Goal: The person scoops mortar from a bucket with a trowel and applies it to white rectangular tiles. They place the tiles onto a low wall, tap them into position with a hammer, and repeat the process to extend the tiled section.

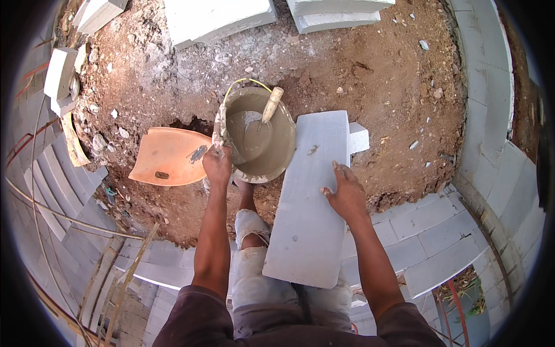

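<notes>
My left hand is closed at the left side of a mortar-caked bucket. A narrow mortar-smeared tool rises from the fist along the rim; its kind is not clear. Wet grey mortar fills part of the bucket, and a wooden-looking handle leans out of it. My right hand lies with fingers spread on the right part of a long light-grey block, which reaches from beside the bucket back over my legs. Under its far right edge shows a small white block piece.
An orange plastic sheet with a slot lies left of the bucket on rough soil. White blocks stand at the far side, others at the left. Block walls run near me and along the right. Bamboo poles stand lower left.
</notes>
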Demonstrator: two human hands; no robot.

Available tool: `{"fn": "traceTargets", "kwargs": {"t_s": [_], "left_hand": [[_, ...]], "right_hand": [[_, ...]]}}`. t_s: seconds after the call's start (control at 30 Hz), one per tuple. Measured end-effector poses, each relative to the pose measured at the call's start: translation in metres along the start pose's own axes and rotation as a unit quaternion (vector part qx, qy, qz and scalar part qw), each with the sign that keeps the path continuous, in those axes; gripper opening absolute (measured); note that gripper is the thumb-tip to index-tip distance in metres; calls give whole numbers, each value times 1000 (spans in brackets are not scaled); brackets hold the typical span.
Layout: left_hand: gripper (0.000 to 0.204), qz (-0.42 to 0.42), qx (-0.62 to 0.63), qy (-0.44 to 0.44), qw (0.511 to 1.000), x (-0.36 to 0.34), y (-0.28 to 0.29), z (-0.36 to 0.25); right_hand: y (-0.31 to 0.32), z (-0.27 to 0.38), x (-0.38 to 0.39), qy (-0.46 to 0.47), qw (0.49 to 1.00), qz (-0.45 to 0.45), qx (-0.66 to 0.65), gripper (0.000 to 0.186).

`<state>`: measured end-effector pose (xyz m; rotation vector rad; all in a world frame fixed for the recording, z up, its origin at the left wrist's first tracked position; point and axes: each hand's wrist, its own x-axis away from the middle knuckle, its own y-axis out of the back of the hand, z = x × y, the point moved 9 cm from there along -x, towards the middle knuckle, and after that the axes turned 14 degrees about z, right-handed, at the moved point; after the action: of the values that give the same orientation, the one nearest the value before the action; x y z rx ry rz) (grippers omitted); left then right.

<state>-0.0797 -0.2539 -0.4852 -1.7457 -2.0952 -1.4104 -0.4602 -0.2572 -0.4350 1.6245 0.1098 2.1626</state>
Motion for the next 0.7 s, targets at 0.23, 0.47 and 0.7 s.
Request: {"fn": "traceTargets", "kwargs": {"t_s": [0.23,0.47,0.7], "left_hand": [[33,25,-33,-16,999,17,22,-37],[39,72,-61,-32,995,-1,34,-33],[34,111,-23,-23,993,-22,16,6]], "right_hand": [[21,160,-154,261,858,-199,396,52],[-20,169,-186,194,880,-24,433,40],[18,188,-145,175,865,-120,455,33]]}}
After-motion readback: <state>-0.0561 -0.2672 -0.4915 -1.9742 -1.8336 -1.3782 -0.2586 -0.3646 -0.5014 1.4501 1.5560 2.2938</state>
